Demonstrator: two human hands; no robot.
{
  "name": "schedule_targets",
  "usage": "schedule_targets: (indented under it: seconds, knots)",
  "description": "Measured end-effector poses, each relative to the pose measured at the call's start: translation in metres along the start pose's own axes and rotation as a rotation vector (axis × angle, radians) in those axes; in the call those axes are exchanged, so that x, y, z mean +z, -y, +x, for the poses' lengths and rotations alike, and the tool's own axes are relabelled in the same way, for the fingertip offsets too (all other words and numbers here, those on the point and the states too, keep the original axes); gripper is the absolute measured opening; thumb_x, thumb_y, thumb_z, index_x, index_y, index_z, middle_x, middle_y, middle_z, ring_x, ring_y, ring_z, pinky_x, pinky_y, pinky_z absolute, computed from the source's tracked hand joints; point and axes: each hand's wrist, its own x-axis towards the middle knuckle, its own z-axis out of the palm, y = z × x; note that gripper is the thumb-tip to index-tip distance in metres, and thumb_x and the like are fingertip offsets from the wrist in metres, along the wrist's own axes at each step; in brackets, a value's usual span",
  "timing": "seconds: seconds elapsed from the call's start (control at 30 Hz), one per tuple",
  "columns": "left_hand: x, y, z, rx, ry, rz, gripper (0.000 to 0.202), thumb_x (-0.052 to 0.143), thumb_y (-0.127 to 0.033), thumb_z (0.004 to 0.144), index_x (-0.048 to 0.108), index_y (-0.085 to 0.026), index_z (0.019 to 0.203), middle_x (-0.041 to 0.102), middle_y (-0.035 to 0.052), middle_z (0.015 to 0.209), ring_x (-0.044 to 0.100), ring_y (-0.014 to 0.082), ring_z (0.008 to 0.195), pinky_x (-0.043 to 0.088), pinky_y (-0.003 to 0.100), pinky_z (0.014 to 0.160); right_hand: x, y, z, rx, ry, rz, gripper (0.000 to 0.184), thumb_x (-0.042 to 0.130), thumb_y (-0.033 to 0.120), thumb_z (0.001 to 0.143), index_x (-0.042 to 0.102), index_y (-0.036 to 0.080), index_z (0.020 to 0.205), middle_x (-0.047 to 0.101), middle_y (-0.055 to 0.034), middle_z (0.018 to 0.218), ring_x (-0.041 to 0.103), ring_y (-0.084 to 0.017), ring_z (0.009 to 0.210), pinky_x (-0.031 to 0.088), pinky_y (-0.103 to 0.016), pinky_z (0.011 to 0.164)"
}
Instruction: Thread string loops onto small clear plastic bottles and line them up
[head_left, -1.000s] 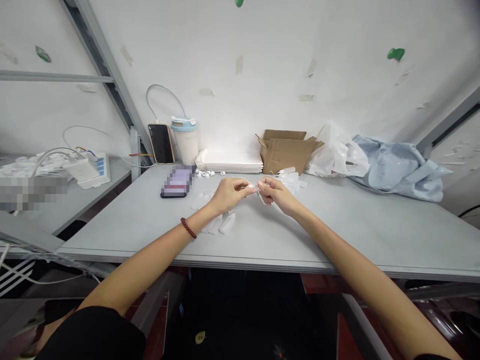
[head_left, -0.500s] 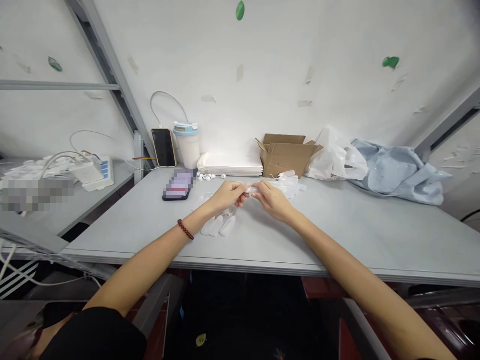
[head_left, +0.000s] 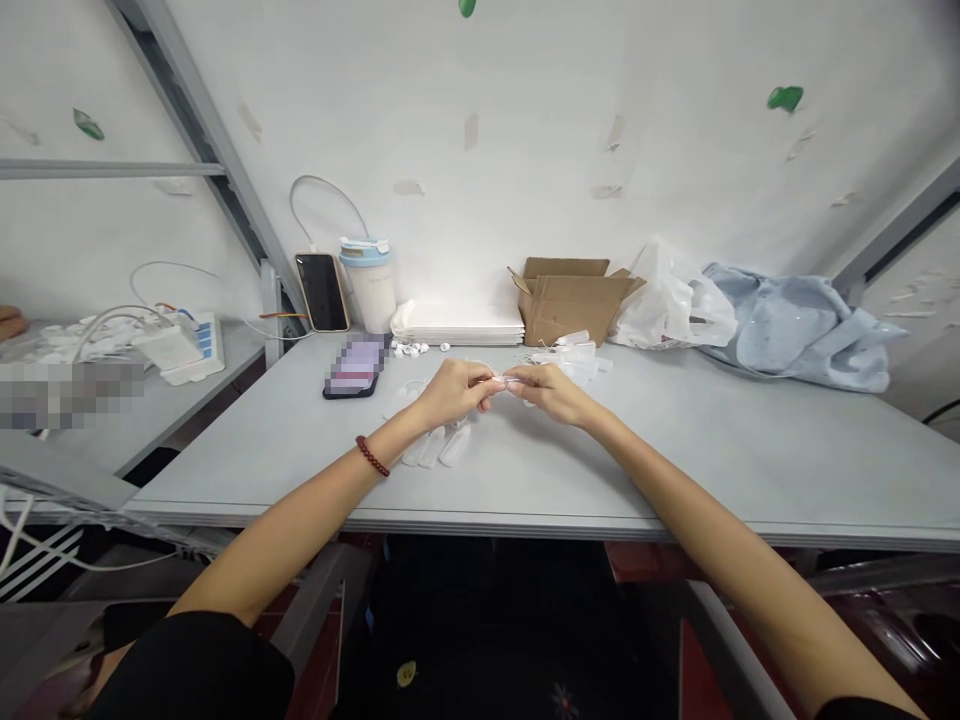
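My left hand (head_left: 455,390) and my right hand (head_left: 553,393) meet above the middle of the table, fingertips almost touching. Both are closed in a pinch on a small white plastic piece (head_left: 505,380), mostly hidden by the fingers; its exact kind does not show. Below my left hand lie several translucent plastic pieces (head_left: 429,450), long and flat, partly covered by the wrist. More translucent pieces (head_left: 577,368) form a loose heap behind my right hand. Several small white caps (head_left: 409,350) are scattered beyond my left hand.
On the grey table (head_left: 300,450), a phone (head_left: 355,366) lies flat; another phone (head_left: 322,292) leans by a lidded cup (head_left: 369,285). Along the wall stand a white stack (head_left: 459,325), an open cardboard box (head_left: 574,305), a plastic bag (head_left: 671,300) and blue cloth (head_left: 802,330). Another person's hand (head_left: 11,322) shows far left.
My fingers have shifted on the small white piece, and my right hand lies flatter over it. The view has tilted slightly. Another person's hand has appeared at the far left.
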Motion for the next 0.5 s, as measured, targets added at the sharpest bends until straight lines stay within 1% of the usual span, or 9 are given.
schedule_targets:
  seconds: [0.1,0.17,0.3,0.4,0.5]
  knots:
    - [0.004,-0.003,0.000,0.051,-0.009,0.057,0.031,0.052,-0.033,0.083,0.062,-0.016,0.059,0.062,0.0015,0.054,0.055,0.0127,0.054,0.041,0.023,0.058,-0.006,0.000,0.000,0.108,0.085,0.229,0.033,0.048,0.045,0.084,0.057,0.016,0.071,0.036,0.0043,0.055,0.029,-0.009,0.049,0.024,-0.023,0.048]
    - [0.006,-0.006,-0.001,0.085,0.004,0.090,0.031,0.051,-0.031,0.084,0.063,-0.017,0.060,0.062,0.0015,0.053,0.055,0.0130,0.054,0.041,0.023,0.059,-0.010,-0.002,-0.001,0.157,0.155,0.365,0.036,0.051,0.047,0.082,0.052,0.016,0.064,0.029,0.0061,0.052,0.023,-0.007,0.046,0.019,-0.024,0.045]
    - [0.008,-0.009,-0.003,0.160,0.047,0.152,0.030,0.049,-0.029,0.085,0.064,-0.017,0.062,0.060,0.0014,0.052,0.053,0.0129,0.053,0.040,0.023,0.059,-0.013,-0.009,-0.002,0.251,0.269,0.519,0.039,0.053,0.050,0.082,0.055,0.015,0.066,0.019,0.0085,0.052,0.015,-0.006,0.045,0.012,-0.023,0.045]
    - [0.008,-0.008,-0.002,0.171,0.057,0.191,0.028,0.047,-0.028,0.086,0.065,-0.017,0.067,0.059,0.0009,0.053,0.053,0.0130,0.054,0.039,0.023,0.060,-0.012,-0.012,-0.002,0.281,0.266,0.557,0.040,0.052,0.051,0.082,0.056,0.014,0.067,0.017,0.0092,0.051,0.013,-0.005,0.044,0.010,-0.023,0.045]
    - [0.007,-0.003,0.001,0.154,0.031,0.228,0.025,0.048,-0.029,0.085,0.066,-0.017,0.072,0.063,0.0019,0.063,0.054,0.0137,0.060,0.040,0.024,0.062,-0.010,-0.011,-0.001,0.277,0.228,0.546,0.039,0.053,0.050,0.082,0.058,0.014,0.070,0.019,0.0090,0.051,0.017,-0.006,0.043,0.013,-0.022,0.044]
